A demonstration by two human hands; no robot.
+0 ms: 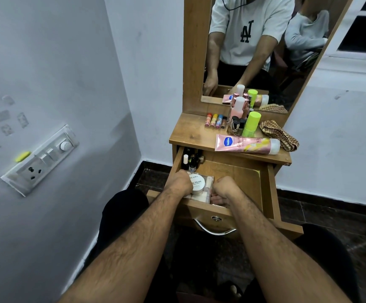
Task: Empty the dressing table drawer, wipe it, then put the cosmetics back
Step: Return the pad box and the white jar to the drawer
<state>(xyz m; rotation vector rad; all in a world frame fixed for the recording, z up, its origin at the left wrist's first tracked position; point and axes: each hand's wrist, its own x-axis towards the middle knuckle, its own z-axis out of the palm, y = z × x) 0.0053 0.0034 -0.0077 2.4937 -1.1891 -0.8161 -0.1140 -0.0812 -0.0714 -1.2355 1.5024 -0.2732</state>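
Room: we see pale walls, a dark floor, and a switch panel (43, 159) at 9 o'clock
Desk: a small wooden desk (190, 134) at 12 o'clock, with a mirror (254, 51) standing behind it
Drawer: we find the drawer (238, 178) pulled open below the desk top, its right half bare wood
Left hand: our left hand (181, 182) sits in the drawer's front left corner, fingers curled down onto a clear nail polish pack (200, 186)
Right hand: our right hand (223, 189) lies just beside the pack at its 3 o'clock, fingers curled under; we cannot tell whether they pinch it
Small bottles: small bottles (190, 160) stand in the drawer's back left corner
Desk top: lip balm sticks (216, 120), a pink bottle (237, 109), a green-capped bottle (251, 125), a pink lotion tube (246, 145) lying flat, and a checked cloth (280, 134) at 3 o'clock
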